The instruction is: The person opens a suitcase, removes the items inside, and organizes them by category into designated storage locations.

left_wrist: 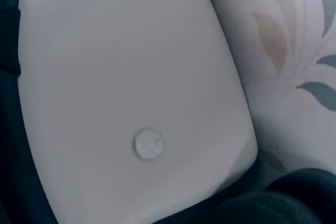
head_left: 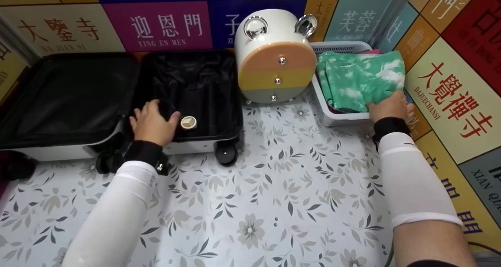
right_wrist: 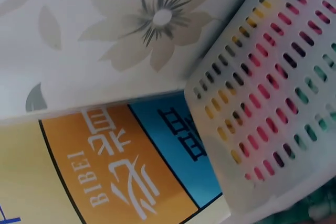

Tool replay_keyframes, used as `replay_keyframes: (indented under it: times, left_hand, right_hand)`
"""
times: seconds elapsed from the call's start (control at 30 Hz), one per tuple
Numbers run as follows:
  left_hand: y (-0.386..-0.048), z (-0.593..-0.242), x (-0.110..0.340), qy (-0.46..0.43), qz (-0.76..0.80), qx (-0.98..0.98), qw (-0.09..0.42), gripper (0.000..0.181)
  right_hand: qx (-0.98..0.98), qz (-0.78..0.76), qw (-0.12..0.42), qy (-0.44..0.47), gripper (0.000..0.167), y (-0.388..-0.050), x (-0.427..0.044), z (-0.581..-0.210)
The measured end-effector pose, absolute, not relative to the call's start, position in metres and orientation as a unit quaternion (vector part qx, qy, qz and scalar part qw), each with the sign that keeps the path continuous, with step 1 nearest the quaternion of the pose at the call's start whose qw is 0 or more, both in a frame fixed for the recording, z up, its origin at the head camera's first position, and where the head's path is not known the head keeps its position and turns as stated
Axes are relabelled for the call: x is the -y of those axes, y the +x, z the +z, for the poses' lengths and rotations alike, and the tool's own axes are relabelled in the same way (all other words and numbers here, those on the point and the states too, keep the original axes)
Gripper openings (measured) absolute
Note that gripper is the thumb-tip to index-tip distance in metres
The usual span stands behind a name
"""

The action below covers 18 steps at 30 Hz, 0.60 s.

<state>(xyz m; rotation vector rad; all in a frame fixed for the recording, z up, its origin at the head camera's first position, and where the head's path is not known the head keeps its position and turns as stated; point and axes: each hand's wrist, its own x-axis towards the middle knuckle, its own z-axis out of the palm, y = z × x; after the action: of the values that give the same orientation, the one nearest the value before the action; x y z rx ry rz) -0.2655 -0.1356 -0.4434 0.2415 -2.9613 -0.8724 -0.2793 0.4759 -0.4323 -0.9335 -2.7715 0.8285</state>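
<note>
My left hand (head_left: 152, 124) is over the front of the black-lined half of a suitcase (head_left: 195, 89), its fingers spread and holding nothing. Just right of the thumb, a small round makeup palette (head_left: 188, 122) with three beige-brown sections lies on the black lining. At the far right, my right hand (head_left: 390, 108) touches the front right corner of a folded green-and-white tie-dye cloth (head_left: 358, 79). That cloth lies on top of a white plastic basket (head_left: 344, 120). Whether the fingers pinch the cloth is hidden. Neither wrist view shows fingers; the right one shows the slotted basket wall (right_wrist: 278, 93).
The other suitcase half (head_left: 70, 98) lies open at the left, with black wheels (head_left: 226, 152) along the front. A white cabinet (head_left: 274, 55) with round silver ears and coloured drawers stands between suitcase and basket. Lettered panels (head_left: 156, 26) enclose the floral-patterned surface (head_left: 250, 204).
</note>
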Motion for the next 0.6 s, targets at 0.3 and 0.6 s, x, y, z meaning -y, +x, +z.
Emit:
replay_keyframes:
  times: [0.3,0.6]
  left_hand:
    - [-0.264,-0.438,0.146,0.079,-0.282,0.955,0.036,0.078]
    - [-0.262,-0.436,0.154,0.074,-0.298,0.951,0.047,0.077]
  right_hand:
    - [0.916,0.245,0.100,-0.302,0.097,-0.274,-0.458,-0.424]
    - [0.931,0.266,0.200,-0.150,0.073,-0.274,-0.391,-0.404]
